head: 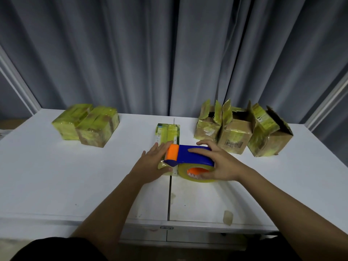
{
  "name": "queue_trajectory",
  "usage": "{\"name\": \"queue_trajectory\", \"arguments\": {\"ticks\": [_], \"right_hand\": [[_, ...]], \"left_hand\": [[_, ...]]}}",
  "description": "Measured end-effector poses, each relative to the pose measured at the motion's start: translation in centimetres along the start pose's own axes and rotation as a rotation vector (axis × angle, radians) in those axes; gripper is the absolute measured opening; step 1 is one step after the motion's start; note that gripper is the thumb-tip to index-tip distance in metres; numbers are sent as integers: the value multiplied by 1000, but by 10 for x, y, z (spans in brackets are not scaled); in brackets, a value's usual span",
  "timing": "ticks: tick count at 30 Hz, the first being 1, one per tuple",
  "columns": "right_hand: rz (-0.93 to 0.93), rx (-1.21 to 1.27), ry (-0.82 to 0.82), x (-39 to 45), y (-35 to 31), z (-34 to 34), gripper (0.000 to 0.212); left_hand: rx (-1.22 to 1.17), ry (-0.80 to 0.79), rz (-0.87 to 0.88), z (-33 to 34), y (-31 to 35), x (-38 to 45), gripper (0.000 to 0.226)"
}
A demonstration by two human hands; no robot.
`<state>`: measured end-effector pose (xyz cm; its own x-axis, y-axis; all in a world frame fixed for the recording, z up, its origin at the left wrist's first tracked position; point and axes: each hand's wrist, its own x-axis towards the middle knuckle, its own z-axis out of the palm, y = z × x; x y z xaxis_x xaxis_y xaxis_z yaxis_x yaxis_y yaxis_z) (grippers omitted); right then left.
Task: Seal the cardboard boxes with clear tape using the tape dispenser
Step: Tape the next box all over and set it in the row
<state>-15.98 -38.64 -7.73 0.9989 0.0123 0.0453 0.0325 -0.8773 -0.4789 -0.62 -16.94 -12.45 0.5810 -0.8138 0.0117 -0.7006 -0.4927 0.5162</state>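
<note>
Grey curtain (169, 53) hangs in heavy folds behind everything and fills the upper half of the view. Below it, a white table (56, 176) spreads from edge to edge, with a dark seam running toward the person down its middle.

At the far right of the table stand three open boxes (243, 130) of brown cardboard, pressed against one another, their flaps sticking up and their sides patched with yellowish tape. At the far left sit two sealed boxes (86, 125), touching each other, flaps closed and wrapped in the same glossy tape.

Between those groups, over the seam, lies the centre box (168, 132), closed on top and covered in tape. Its near end is hidden under the hands and the tool.

On that near end sits the tape dispenser (192, 154), a blue body with an orange roller at its left end and a roll of clear tape (195, 173) hanging over the box's right side, its orange toothed core showing.

Gripping the dispenser from the right, the right hand (220, 162) has its fingers curled over the blue top and its thumb below at the roll. Fingers straight, the left hand (152, 162) lies flat on the box top, just left of the roller.

Near the front edge, a small scrap of tape (228, 217) lies on the table.
</note>
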Motion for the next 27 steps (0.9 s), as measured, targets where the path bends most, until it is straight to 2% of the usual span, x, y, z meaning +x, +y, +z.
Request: {"name": "queue_trajectory", "arguments": {"ticks": [3, 6, 8, 11, 13, 15, 17, 19, 22, 27], "right_hand": [[-10, 8, 123, -9, 10, 12, 81], [68, 297, 297, -12, 11, 25, 83], [125, 461, 331, -13, 11, 32, 85], [153, 554, 338, -13, 11, 39, 87], [161, 512, 343, -13, 12, 41, 88], [154, 444, 321, -12, 11, 40, 87], [145, 395, 272, -13, 9, 36, 87], [134, 351, 218, -15, 8, 29, 89], [74, 258, 143, -18, 1, 13, 91], [-69, 0, 46, -13, -16, -20, 80]], "left_hand": [[-28, 21, 19, 1, -1, 0, 81], [-60, 21, 29, 0, -1, -2, 80], [-90, 6, 29, -3, -1, -3, 80], [-140, -34, -1, -6, 3, -5, 82], [-184, -62, -70, -8, 3, -5, 78], [-274, -52, -152, -8, -1, -3, 61], [-389, 12, -250, -6, -2, 1, 46], [-430, 84, -327, -3, 1, 6, 43], [-293, 152, -310, 1, 4, 6, 50], [-216, 223, -263, 7, 0, 5, 40]]}}
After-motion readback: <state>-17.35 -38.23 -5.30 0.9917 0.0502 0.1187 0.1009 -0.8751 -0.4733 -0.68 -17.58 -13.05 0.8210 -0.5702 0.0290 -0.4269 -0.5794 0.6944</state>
